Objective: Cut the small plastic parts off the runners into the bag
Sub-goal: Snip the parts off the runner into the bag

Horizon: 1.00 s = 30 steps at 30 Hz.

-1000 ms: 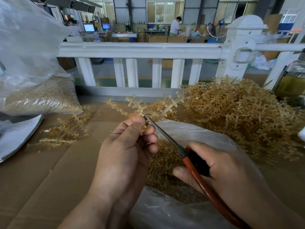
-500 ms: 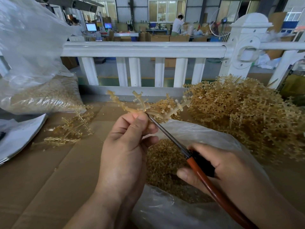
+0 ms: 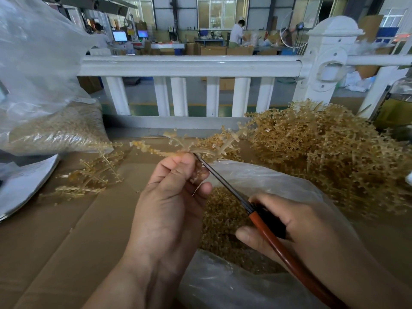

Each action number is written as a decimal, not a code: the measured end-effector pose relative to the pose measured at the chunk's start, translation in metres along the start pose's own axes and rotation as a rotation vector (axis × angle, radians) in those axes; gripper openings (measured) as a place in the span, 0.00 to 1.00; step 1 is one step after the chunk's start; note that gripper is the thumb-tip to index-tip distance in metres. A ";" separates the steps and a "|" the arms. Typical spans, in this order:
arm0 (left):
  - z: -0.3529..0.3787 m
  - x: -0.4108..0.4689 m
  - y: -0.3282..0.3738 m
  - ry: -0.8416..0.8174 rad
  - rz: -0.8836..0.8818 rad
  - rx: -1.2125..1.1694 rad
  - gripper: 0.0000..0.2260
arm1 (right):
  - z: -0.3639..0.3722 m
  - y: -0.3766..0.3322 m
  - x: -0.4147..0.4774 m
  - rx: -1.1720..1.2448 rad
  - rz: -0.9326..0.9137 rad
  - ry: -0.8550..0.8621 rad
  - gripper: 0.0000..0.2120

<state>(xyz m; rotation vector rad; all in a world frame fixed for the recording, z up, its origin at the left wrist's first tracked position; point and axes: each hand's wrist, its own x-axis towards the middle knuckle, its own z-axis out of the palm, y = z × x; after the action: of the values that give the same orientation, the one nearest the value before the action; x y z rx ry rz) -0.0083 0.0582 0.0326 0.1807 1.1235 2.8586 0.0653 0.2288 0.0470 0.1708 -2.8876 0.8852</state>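
My left hand (image 3: 171,197) pinches an amber plastic runner (image 3: 189,146) with small parts on its branches, held above the open clear bag (image 3: 267,179). My right hand (image 3: 289,228) grips scissors (image 3: 225,186) with red-brown handles; the blade tips meet the runner just beside my left fingertips. Inside the bag lies a heap of cut amber parts (image 3: 223,224).
A big pile of uncut runners (image 3: 334,157) lies at the right. Several stripped runners (image 3: 89,175) lie on the cardboard (image 3: 55,241) at the left. A filled clear bag (image 3: 55,130) stands far left, a white railing (image 3: 189,65) behind, a bottle (image 3: 396,105) at the right edge.
The runner has turned slightly in my left hand and the scissor tips stay at it. Both hands sit nearly where they were.
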 end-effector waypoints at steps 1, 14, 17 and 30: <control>0.000 0.000 0.000 0.005 -0.006 -0.010 0.05 | 0.001 0.000 0.000 -0.001 -0.003 0.007 0.26; 0.001 -0.001 -0.002 0.014 -0.004 -0.020 0.03 | 0.000 0.001 -0.002 -0.018 -0.033 0.036 0.21; 0.001 -0.001 -0.002 0.007 0.001 -0.014 0.03 | 0.001 0.001 -0.001 -0.011 -0.039 0.045 0.23; 0.000 0.000 -0.002 0.042 0.007 0.001 0.03 | 0.000 -0.003 -0.002 -0.008 -0.014 0.013 0.22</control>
<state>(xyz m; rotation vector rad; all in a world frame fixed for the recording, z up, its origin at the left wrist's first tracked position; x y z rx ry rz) -0.0086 0.0593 0.0312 0.1247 1.1344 2.8809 0.0676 0.2263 0.0479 0.1837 -2.8743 0.8690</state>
